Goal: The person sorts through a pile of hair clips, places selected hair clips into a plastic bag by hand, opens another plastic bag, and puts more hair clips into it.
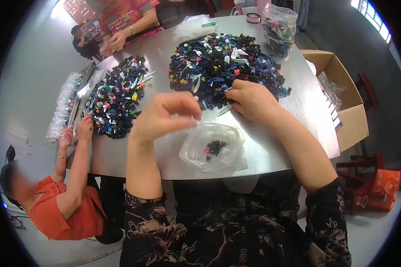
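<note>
A large heap of small hair clips [214, 58], mostly black with white, blue, pink and yellow ones, lies on the metal table. My right hand [254, 101] is at the near edge of this heap, fingertips closed on a small clip with a bit of orange-red showing. A white snap clip [224, 110] lies just below those fingers. My left hand [165, 115] is raised above the table, fingers curved and thumb a little apart, with nothing visible between them. Beneath it to the right, an open clear plastic bag [191, 153] holds several black clips and a pink one [207, 150].
A second clip heap [116, 98] lies left, where a co-worker in orange [71, 196] reaches. Another person [129, 26] sits across. A filled bag [279, 31], a tape roll [253, 18] and flat bags [194, 27] sit at the back. A cardboard box [354, 120] stands right.
</note>
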Tool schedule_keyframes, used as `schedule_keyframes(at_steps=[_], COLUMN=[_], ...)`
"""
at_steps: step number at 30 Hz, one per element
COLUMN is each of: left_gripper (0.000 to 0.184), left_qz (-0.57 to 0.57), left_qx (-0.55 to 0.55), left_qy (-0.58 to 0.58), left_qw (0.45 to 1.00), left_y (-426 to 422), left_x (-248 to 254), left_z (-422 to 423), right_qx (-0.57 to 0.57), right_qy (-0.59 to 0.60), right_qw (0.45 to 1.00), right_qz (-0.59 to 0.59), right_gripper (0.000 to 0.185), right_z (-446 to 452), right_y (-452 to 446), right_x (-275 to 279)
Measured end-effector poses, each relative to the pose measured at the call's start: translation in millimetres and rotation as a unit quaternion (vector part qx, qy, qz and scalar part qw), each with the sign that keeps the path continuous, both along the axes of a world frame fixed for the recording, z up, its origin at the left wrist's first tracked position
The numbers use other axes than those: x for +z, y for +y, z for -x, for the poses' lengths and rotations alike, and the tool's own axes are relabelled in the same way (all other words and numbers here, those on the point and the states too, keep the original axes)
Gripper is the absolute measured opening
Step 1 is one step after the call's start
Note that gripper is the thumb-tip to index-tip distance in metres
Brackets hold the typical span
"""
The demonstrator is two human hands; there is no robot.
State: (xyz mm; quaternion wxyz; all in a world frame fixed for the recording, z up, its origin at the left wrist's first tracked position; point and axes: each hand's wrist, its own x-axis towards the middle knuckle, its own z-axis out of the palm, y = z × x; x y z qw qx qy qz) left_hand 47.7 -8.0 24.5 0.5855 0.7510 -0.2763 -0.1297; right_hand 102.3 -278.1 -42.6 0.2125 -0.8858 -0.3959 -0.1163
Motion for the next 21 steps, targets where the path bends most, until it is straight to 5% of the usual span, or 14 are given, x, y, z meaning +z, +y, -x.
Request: schedule_keyframes(at_steps=[3,5,9,16,19,21], left_gripper=[0.008,0.009,0.011,0.009,0.013,0.014], left_qz=[-0.034,-0.178,-0.298,-0.235,-0.097,-0.027], left_qx=[0.117,0.201,0.195,0.214,0.233,0.129], left_qy=[0.017,-0.044,-0.070,-0.041,-0.051,-0.058], left_qw=[0.992,0.962,0.932,0.947,0.966,0.990], left_y=[12,24,26,21,13,5], left_x=[-21,-36,-53,-47,-29,-12], left_z=[-19,-31,-37,-34,-25,-11], right_qx=[-0.006,-0.008,-0.013,-0.005,-0.005,-0.008], right_qy=[0.002,0.000,0.000,-0.006,-0.010,-0.009], right_qw=[1.000,1.000,1.000,1.000,1.000,1.000], right_qz=[0.007,0.002,0.004,0.003,0.008,0.011], right_gripper=[0.026,0.025,0.025,0.024,0.025,0.025], right_z=[0,-1,0,0,-2,-3], right_y=[1,1,1,1,1,0], right_x=[0,-2,-2,-2,-4,-5])
